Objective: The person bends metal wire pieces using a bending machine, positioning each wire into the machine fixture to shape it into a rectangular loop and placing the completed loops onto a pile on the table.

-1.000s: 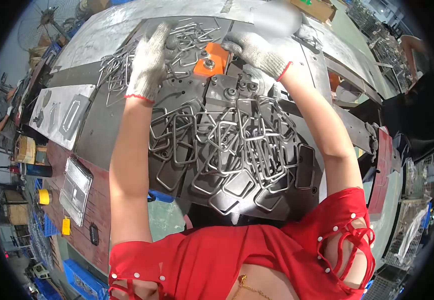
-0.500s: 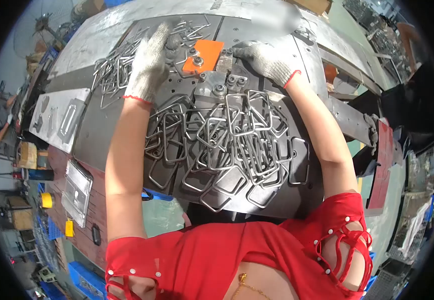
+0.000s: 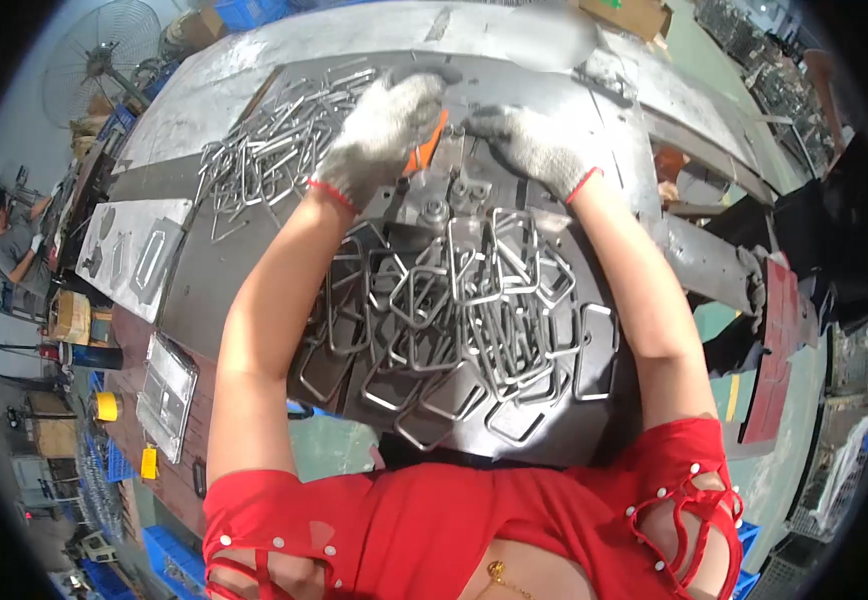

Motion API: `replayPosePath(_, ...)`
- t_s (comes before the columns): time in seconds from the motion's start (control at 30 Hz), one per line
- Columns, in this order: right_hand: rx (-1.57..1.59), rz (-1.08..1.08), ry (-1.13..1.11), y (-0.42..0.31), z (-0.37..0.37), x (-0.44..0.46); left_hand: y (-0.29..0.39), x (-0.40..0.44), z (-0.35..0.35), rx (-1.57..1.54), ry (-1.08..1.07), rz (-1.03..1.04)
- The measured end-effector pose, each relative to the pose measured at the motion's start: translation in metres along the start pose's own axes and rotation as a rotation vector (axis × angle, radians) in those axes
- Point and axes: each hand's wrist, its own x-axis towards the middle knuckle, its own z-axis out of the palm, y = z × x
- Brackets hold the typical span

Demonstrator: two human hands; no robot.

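My left hand (image 3: 384, 125), in a pale glove with dark fingertips, reaches over the orange plate (image 3: 422, 152) and hides most of it. Its fingers are bent, and whatever they hold is hidden. Just right of the bolted metal fixture (image 3: 436, 208) is my right hand (image 3: 534, 145), gloved too, its fingertips pinched together near the fixture's upper end; anything between them is too small to name. Rectangular bent wire frames (image 3: 479, 262) lie heaped between my forearms. Another pile of bent wire pieces (image 3: 272, 150) lies left of my left hand.
A pale board (image 3: 134, 245) with flat outlines lies at the left, above a clear-wrapped package (image 3: 167, 392) on the reddish surface. A yellow roll (image 3: 106, 406) is beside it. Another person (image 3: 19, 240) is at the far left. A fan (image 3: 99, 62) stands at the upper left.
My left hand has moved right from the wire pile, now covering much of the orange plate. My right hand stays near the fixture. The camera view has shifted slightly.
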Motion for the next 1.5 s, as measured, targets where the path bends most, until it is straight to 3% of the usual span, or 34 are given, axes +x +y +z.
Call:
replayPosePath(0.03,0.010,-0.004,-0.011,0.006,0.006,0.001,0.007,0.000,0.004,0.108,0.022,0.110)
replayPosePath(0.2,0.016,0.022,-0.025,0.005,0.004,0.000,0.021,-0.007,0.010,-0.211,0.157,-0.278)
replayPosePath(0.23,0.034,0.057,-0.070,0.002,0.001,0.001,0.017,-0.010,0.022,-0.344,0.195,-0.174)
replayPosePath(0.27,0.034,0.053,-0.083,0.000,-0.001,0.001,0.016,-0.013,0.025,-0.127,0.197,0.002)
replayPosePath(0.43,-0.009,0.059,-0.087,0.008,0.008,0.002,0.011,-0.010,0.016,-0.100,0.026,-0.092)
replayPosePath(0.7,0.047,0.055,-0.081,0.009,0.008,0.002,0.008,-0.011,0.016,-0.176,0.026,-0.138)
replayPosePath(0.8,0.031,0.044,-0.079,0.005,0.004,0.001,0.011,-0.012,0.018,-0.070,0.040,-0.009)
replayPosePath(0.97,0.040,0.027,-0.065,0.004,0.004,0.000,0.019,-0.016,0.022,-0.017,0.079,-0.056)
replayPosePath(1.07,0.009,0.011,-0.044,0.000,0.001,-0.001,0.034,-0.026,0.024,0.290,0.173,-0.036)
replayPosePath(1.13,0.033,-0.010,-0.003,0.001,0.001,-0.003,-0.045,-0.009,-0.010,1.222,0.159,0.824)
replayPosePath(1.2,-0.072,0.096,-0.052,-0.010,-0.010,-0.007,-0.019,-0.012,0.007,1.057,0.218,0.795)
replayPosePath(1.3,-0.016,0.096,-0.037,-0.011,-0.007,-0.001,0.020,-0.016,0.021,0.295,0.089,0.206)
replayPosePath(1.4,0.021,0.073,-0.041,-0.007,-0.004,-0.002,0.006,-0.017,0.021,0.138,0.213,0.041)
replayPosePath(1.5,0.008,0.002,-0.002,0.006,0.009,0.002,0.021,-0.018,0.018,0.225,0.072,0.112)
